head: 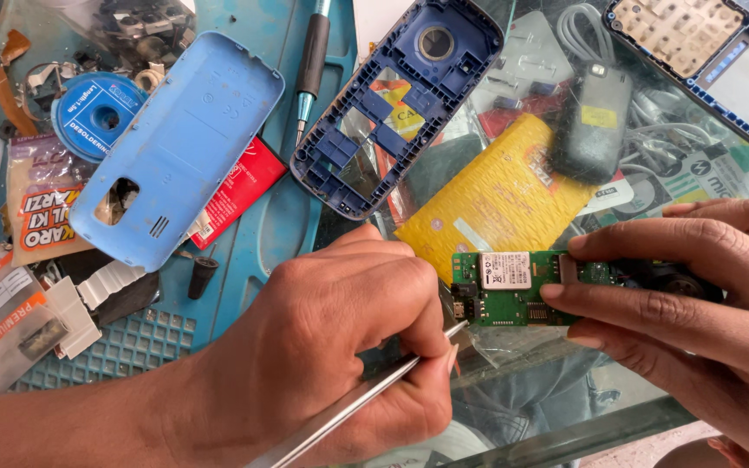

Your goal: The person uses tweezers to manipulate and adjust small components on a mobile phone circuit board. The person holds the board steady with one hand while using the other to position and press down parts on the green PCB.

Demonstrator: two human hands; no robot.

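Observation:
My right hand (695, 303) grips a green phone circuit board (513, 290) by its right end, thumb on top and fingers underneath. My left hand (348, 347) is shut on a pair of metal tweezers (366, 399), whose tip touches the board's lower left edge. Both hands hover over a glass counter top (565, 425). The board's right end is hidden by my fingers.
A light blue phone back cover (179, 143) lies at upper left on a teal mat (262, 251). A dark blue phone middle frame (396, 104) sits in the centre, a yellow padded pouch (496, 199) beside it. A screwdriver (312, 65), a solder wick reel (97, 113) and a front panel (704, 61) lie around.

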